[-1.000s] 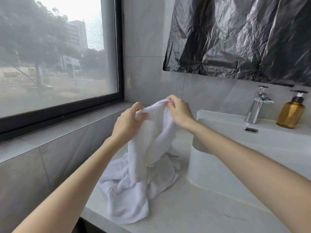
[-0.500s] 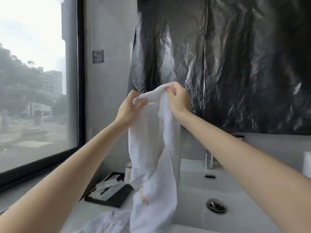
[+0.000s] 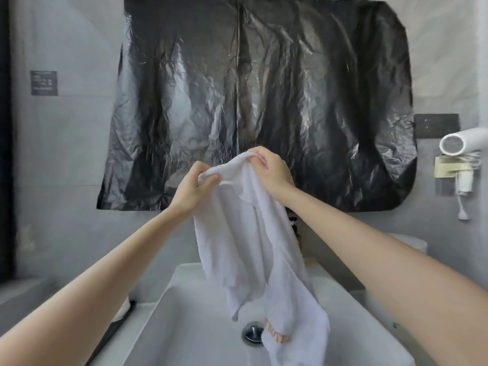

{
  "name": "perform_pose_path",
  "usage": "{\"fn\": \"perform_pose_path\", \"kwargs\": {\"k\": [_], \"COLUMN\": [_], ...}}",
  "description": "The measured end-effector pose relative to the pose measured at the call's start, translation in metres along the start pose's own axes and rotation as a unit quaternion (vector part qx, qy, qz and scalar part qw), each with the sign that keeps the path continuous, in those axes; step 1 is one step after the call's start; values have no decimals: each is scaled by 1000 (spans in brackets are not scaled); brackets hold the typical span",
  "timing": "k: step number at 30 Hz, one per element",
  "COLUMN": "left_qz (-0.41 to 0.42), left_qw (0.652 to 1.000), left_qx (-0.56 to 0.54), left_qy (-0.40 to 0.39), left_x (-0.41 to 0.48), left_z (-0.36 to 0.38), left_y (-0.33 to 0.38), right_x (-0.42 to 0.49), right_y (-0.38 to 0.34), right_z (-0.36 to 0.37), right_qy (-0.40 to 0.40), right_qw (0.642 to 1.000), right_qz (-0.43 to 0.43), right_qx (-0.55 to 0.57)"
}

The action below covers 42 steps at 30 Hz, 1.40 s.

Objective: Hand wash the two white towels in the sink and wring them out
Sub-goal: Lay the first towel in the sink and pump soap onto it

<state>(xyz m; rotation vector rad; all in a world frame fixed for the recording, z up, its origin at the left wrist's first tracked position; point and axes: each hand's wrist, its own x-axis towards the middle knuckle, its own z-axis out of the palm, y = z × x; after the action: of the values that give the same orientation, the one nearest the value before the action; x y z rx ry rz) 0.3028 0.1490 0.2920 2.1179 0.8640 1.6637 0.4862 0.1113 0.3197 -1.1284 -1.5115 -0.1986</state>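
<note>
Since half a second ago the view has swung to the right. Only a dark strip of the window frame (image 3: 4,154) is left at 9 o'clock, and the sink (image 3: 190,326) now lies square below the arms. The white towel (image 3: 245,247) has come across with the hands, from over the counter's edge to over the basin.

Just right of the frame, a small dark sign (image 3: 44,82) sits on the grey wall at 10 o'clock.

Near the centre, the left hand (image 3: 194,190) pinches the towel's bunched top edge between thumb and curled fingers. The cloth arches from there up to the right hand (image 3: 274,170), just beside it and slightly higher, whose fingers are curled over the same edge and grip it. Both forearms reach in from the lower corners.

From this hold the towel hangs toward 6 o'clock in loose folds, clear of the counter. Its longer right fold, with orange lettering (image 3: 277,331) near the end, drops into the basin and covers part of the drain (image 3: 250,334). Whether the cloth touches the basin floor cannot be told.

Behind the hands a crinkled black plastic sheet (image 3: 264,101) covers the wall from 11 to 2 o'clock. At 3 o'clock a white hair dryer (image 3: 459,146) sits in a wall holder, well apart from the towel.
</note>
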Motion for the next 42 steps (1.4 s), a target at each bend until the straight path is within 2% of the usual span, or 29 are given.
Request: {"fn": "perform_pose_path", "kwargs": {"k": [4,6,11,14,16,18,19,21,25,27,30,33,35,37,40,42], "left_qz": [-38,-45,0,-22,-28,-21,-19,-18,1,21,47,-4,-13,-11,14,36], "left_qw": [996,985,908,904,914,926,932,940,942,932,919,927,934,943,951,956], "left_qx": [25,85,254,269,258,249,248,254,285,334,382,373,356,331,307,292], "left_qy": [-80,-145,-333,-333,-312,-283,-264,-228,-176,-137,-85,-51,-19,17,31,-12], "left_x": [-28,-50,-111,-132,-136,-132,-128,-118,-92,-80,-61,-33,-16,-5,-7,-19], "left_z": [19,28,35,40,43,41,39,35,22,16,13,9,5,2,1,0], "left_y": [-36,-56,-102,-117,-121,-121,-120,-118,-114,-112,-106,-98,-91,-81,-74,-79], "right_x": [-37,-65,-136,-173,-196,-214,-220,-219,-183,-156,-119,-79,-53,-33,-27,-41], "right_y": [52,74,118,133,136,140,144,151,162,165,160,139,119,101,94,100], "right_z": [-6,-8,-6,-4,-8,-15,-15,-14,-15,-22,-29,-34,-40,-47,-54,-59], "right_qy": [-118,-168,-305,-411,-486,-519,-518,-508,-451,-398,-296,-132,-28,36,58,25], "right_qw": [991,982,939,893,836,784,774,778,828,845,867,934,964,978,979,967], "right_qz": [30,46,68,96,139,166,164,158,162,149,161,202,177,137,99,98], "right_qx": [-58,-74,-141,-156,-213,-297,-327,-335,-291,-326,-367,-264,-198,-156,-168,-234]}}
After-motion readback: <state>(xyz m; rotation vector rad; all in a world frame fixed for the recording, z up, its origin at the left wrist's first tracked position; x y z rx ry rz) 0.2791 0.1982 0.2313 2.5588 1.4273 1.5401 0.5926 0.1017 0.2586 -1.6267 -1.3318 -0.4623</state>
